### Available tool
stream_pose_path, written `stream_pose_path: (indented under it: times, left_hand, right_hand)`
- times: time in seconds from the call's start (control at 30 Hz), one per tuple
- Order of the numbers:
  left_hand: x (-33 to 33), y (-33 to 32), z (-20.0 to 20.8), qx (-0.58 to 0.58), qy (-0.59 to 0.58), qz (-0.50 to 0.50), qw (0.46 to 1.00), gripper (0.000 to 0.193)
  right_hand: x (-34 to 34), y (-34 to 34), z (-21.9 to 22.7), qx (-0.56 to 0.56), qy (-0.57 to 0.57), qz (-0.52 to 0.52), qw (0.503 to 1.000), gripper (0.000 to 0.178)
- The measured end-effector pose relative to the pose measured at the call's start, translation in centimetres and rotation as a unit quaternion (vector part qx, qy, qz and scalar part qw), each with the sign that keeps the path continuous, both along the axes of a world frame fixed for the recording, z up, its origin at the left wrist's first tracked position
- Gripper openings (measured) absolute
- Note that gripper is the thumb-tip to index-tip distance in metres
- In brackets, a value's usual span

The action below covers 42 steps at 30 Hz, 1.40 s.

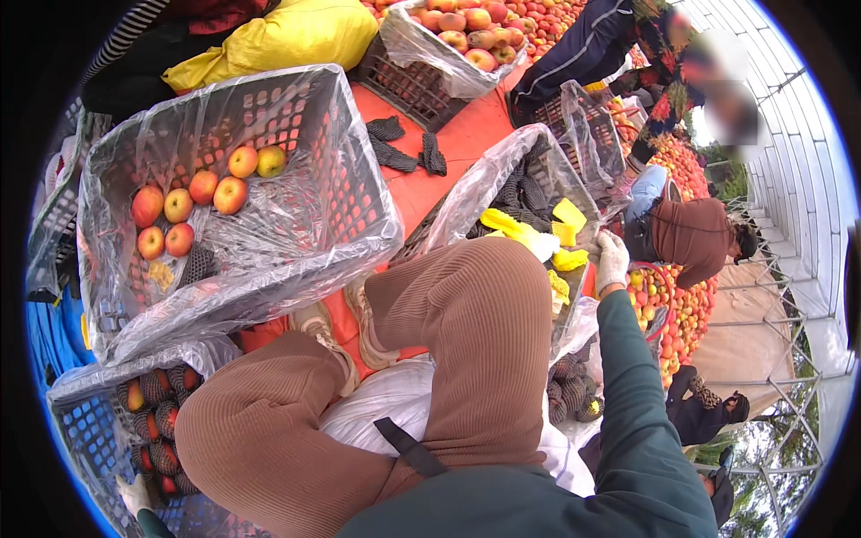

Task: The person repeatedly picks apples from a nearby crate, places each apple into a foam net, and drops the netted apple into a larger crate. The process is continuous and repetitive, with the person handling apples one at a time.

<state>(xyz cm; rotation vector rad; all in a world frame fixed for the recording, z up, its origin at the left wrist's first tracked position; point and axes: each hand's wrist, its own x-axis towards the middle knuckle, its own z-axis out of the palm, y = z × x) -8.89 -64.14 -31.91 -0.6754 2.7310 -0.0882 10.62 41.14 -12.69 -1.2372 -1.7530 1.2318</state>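
My right hand (pixel 613 260), in a white glove, is closed on the right rim of a plastic-lined crate (pixel 547 148). That crate holds dark foam net sleeves (pixel 520 190) and yellow foam nets (pixel 567 224). At the lower left, my left hand (pixel 134 493), also white-gloved, is by the outer edge of a blue crate (pixel 85 430); its fingers are too small and partly hidden to read. Apples in dark nets (pixel 157 421) lie in rows inside the blue crate. Before me, a large lined crate (pixel 359 161) contains several bare apples (pixel 204 186) and one dark net sleeve (pixel 199 264).
Dark net pieces (pixel 395 148) lie on the red ground sheet (pixel 417 193). Another crate full of apples (pixel 466 31) stands beyond. Netted apples (pixel 574 390) sit beside my right leg. A bent-over person (pixel 691 233) and others are near apple piles on the right.
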Motion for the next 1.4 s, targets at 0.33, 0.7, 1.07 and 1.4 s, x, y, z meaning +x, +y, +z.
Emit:
stream_pose_path:
  times: [0.33,0.7,1.07,1.4]
  left_hand:
    - [-6.9,37.0,26.4,0.559,0.229,-0.165,0.78,0.038]
    - [-1.5,60.4,30.2,0.662,0.009,-0.264,0.702,0.025]
    - [-2.0,61.8,29.6,0.684,-0.019,-0.184,0.706,0.029]
    - [1.7,67.0,33.0,0.807,0.067,-0.236,0.537,0.051]
  right_hand:
    - [0.5,3.4,-6.0,-0.131,-0.029,0.014,0.991,0.041]
    - [-8.0,11.9,-15.1,0.055,-0.143,-0.031,0.988,0.05]
    - [-9.8,5.8,-8.9,-0.045,0.135,0.053,0.989,0.032]
    - [-7.9,-12.3,9.5,-0.163,0.241,0.427,0.856,0.033]
